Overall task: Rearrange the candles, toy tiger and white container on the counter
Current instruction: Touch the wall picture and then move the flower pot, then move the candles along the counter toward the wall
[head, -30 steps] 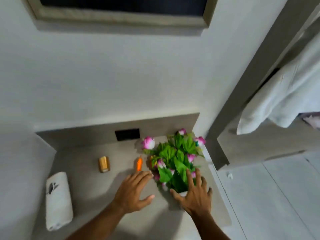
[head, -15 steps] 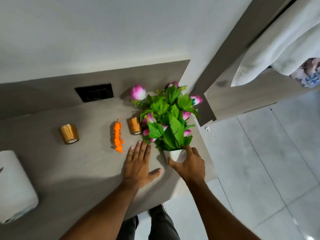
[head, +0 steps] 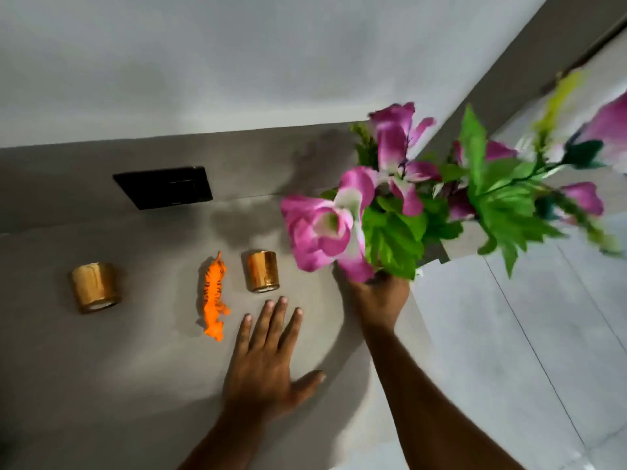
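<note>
Two gold candles stand on the grey counter (head: pixel 101 385): one at the left (head: pixel 95 287), one near the middle (head: pixel 262 271). An orange toy tiger (head: pixel 213 297) lies between them. My left hand (head: pixel 268 359) rests flat on the counter with its fingers spread, just in front of the middle candle. My right hand (head: pixel 378 300) grips the white container of pink flowers and green leaves (head: pixel 400 212) and holds it lifted above the counter's right end. The container itself is hidden by my hand and the leaves.
A black wall socket (head: pixel 163 186) sits on the backsplash behind the candles. The counter ends at the right, where a tiled floor (head: pixel 509 351) lies below. A grey door frame (head: pixel 529 56) rises at the upper right.
My right hand has lifted the flower container off the counter, up toward the camera. The view has moved closer and lower. My left hand stays flat on the counter.
</note>
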Available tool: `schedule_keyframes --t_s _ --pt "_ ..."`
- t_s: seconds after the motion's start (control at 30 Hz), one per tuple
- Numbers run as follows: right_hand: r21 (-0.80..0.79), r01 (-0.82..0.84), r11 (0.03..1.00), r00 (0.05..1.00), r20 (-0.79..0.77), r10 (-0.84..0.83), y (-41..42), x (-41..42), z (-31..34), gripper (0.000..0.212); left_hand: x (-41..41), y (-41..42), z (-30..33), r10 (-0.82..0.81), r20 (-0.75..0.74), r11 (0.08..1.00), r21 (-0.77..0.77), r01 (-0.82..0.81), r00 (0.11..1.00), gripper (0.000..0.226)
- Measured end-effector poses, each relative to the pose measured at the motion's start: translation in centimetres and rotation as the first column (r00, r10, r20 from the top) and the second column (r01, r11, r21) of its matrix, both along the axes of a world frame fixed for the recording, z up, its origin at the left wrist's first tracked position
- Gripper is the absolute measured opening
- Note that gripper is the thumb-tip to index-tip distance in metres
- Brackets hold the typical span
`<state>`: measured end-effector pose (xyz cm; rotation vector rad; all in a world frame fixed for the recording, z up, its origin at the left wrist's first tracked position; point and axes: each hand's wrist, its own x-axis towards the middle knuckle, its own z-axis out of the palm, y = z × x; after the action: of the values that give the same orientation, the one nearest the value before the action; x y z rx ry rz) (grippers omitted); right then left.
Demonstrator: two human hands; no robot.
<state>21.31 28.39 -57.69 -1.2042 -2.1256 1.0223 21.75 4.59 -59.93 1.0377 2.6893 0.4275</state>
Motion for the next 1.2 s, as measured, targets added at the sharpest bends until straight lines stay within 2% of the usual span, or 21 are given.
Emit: schedule_keyframes --t_s 0.17,0.33,0.5,0.57,0.6,0.7,0.77,0.87,1.0,1.1,1.2 --pt "0.09 -0.002 0.996 0.992 -0.124 0.013 2.8 -6.1 -1.0 0.062 -0.2 0.1 -0.3 -0.002 -0.017 1.0 -0.031 0.002 1.0 0.107" --pt "0.14 -0.035 0.99 0.98 -0.188 0.061 4.0 -8.0 -1.6 0.058 -0.3 0.1 -0.2 -0.008 -0.003 0.998 -0.067 0.008 1.0 0.11" --pt "0.066 -0.056 0.996 0.955 -0.288 0.073 3.1 -6.4 -1.1 0.09 -0.3 0.1 0.2 -0.014 0.032 0.996 -0.09 0.016 0.999 0.111" --pt "0.046 -0.07 0.997 0.958 -0.277 0.08 2.0 -4.5 -0.9 0.087 -0.4 0.1 0.3 -0.02 0.023 0.996 -0.09 0.022 1.0 0.109" --pt "0.029 -0.093 0.995 0.958 -0.27 0.098 1.5 -3.3 -0.9 0.077 -0.5 0.3 0.4 -0.022 0.01 0.996 -0.086 0.022 1.0 0.108" --pt "-0.075 -0.236 0.969 0.953 -0.211 0.216 -1.7 -0.4 -0.6 0.031 -0.2 0.2 0.9 -0.028 0.005 0.995 -0.097 0.028 1.0 0.104" --pt "-0.143 -0.278 0.95 0.952 -0.176 0.252 -4.5 0.2 -0.2 0.018 0.3 -0.7 0.9 -0.07 0.003 0.995 -0.074 0.07 0.998 0.096" --pt "-0.216 -0.342 0.914 0.939 -0.118 0.324 -7.9 -1.1 0.7 0.019 1.8 -3.9 0.0 -0.111 -0.021 0.992 -0.055 0.109 0.994 0.086" --pt "-0.243 -0.371 0.896 0.912 0.087 0.401 -8.9 -5.4 2.2 0.027 3.0 -9.4 -0.7 -0.026 -0.046 0.995 -0.102 0.021 0.999 0.084" --pt "-0.329 -0.459 0.825 0.767 0.322 0.555 -8.7 -8.3 3.0 0.041 1.6 -13.0 -0.3 0.09 -0.061 0.988 -0.117 -0.097 0.994 0.084" --pt "-0.418 -0.501 0.758 0.692 0.332 0.641 -8.4 -9.8 3.0 0.04 -1.1 -15.5 0.7 0.28 -0.073 0.95 -0.12 -0.288 0.957 0.082"
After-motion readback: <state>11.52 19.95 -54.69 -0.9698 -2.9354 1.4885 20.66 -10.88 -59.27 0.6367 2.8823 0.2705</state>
